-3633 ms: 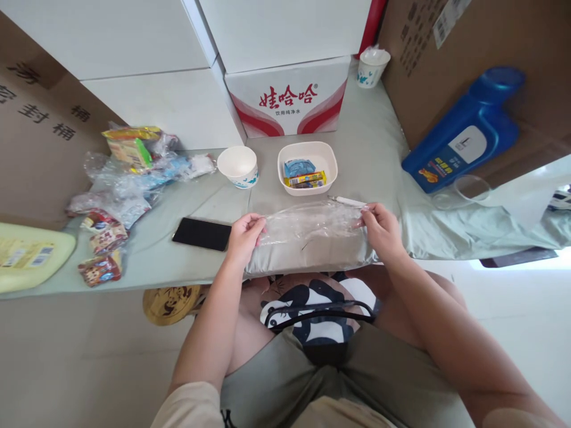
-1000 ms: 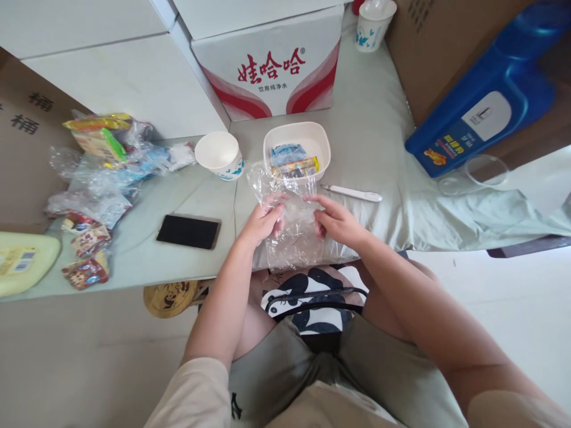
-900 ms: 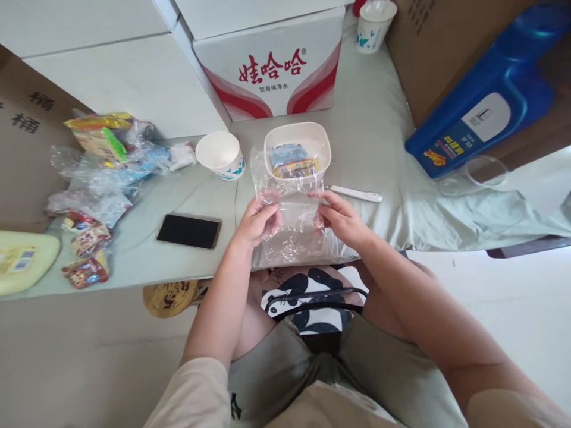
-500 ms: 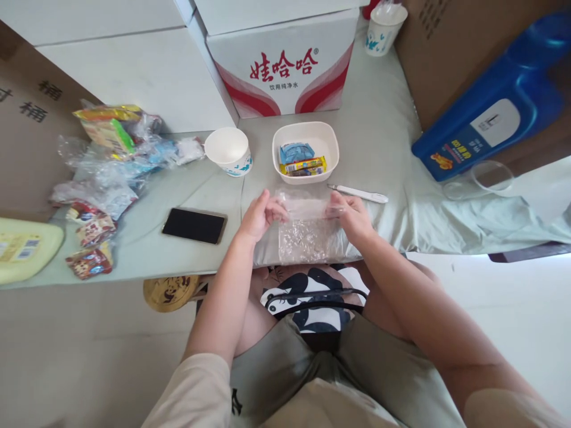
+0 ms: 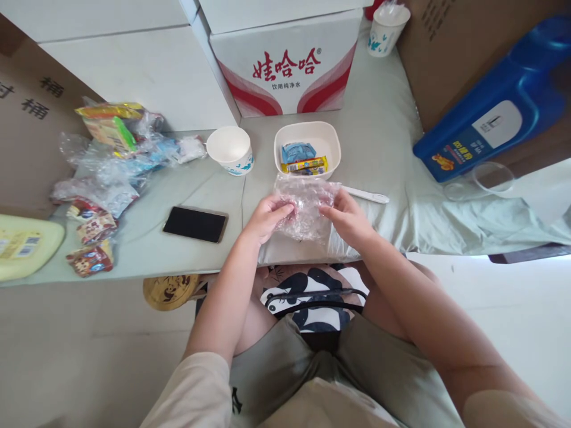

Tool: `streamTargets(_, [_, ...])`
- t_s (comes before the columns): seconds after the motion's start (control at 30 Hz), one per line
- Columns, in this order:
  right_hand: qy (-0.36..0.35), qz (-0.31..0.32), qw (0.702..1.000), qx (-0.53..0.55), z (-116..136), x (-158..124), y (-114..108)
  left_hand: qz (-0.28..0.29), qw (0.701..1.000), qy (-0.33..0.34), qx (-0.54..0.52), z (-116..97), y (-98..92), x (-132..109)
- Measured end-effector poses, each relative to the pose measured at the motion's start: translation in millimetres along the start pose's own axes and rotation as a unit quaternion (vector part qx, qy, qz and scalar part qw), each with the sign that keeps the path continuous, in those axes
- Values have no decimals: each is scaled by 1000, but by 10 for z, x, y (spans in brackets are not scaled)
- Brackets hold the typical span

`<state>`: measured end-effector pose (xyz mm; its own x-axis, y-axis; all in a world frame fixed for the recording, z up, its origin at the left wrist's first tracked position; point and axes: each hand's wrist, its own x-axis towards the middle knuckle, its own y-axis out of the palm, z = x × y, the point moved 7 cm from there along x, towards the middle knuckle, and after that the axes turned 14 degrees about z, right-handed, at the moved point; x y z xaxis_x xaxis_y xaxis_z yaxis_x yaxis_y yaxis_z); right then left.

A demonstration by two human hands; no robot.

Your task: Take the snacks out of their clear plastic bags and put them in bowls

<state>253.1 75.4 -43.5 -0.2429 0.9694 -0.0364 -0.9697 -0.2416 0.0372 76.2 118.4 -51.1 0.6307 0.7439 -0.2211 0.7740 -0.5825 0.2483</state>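
Both my hands hold a clear, crinkled plastic bag [image 5: 306, 205] above the table's front edge. My left hand [image 5: 266, 219] grips its left side, thumb on top. On the right side, my right hand [image 5: 350, 219] pinches it between thumb and fingers. Some fingertips show only blurrily through the plastic. Just behind the bag stands a white bowl [image 5: 330, 139] with a blue packet [image 5: 297, 152] and yellow-wrapped snack sticks [image 5: 307, 164] in it. A slim white-handled knife [image 5: 368, 195] lies by my right hand, its tip hidden behind the bag and hand.
A black phone [image 5: 195, 224] lies left of my left hand. Behind it are a paper cup [image 5: 230, 148] and a heap of wrapped snacks [image 5: 120, 154]. A blue bottle [image 5: 495, 113] and a clear plastic cup [image 5: 493, 178] are at right. Boxes [image 5: 285, 71] line the back.
The plastic bag has been lifted off the table and turned up toward the bowl, now bunched between my hands. My left thumb has closed onto it.
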Motion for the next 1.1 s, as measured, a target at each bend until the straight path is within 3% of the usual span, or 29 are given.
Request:
streamTargets(0.13, [69, 27, 997, -1, -85, -8, 50, -31, 999, -31, -24, 10, -1, -34])
streamTargets(0.3, [12, -28, 995, 95, -23, -42, -26, -36, 996, -15, -77, 0, -27, -44])
streamTargets(0.47, [8, -3, 996, 84, -54, -13, -59, -37, 997, 27, -58, 2, -118, 16])
streamTargets(0.57, [29, -53, 997, -41, -91, 28, -144, -116, 987, 84, 69, -67, -241, 21])
streamTargets(0.67, [33, -122, 977, -171, -25, 64, -206, -248, 935, 165, 195, -216, -320, -100])
streamTargets(0.7, [26, -132, 972, -194, 15, 77, -201, -268, 921, 176, 221, -242, -302, -132])
streamTargets(0.8, [-31, -115, 969, -218, 171, 111, -100, -223, 926, 172, 250, -215, -128, -116])
streamTargets(0.9, [-111, -30, 979, -170, 301, 129, 112, -138, 953, 167, 214, -121, 98, -56])
streamTargets(1.0, [-91, 71, 993, -27, 236, 167, 312, -82, 970, 152, 170, -49, 241, -13])
streamTargets(1.1, [-45, 117, 988, 89, 119, 222, 422, -86, 970, 130, 185, -37, 225, -26])
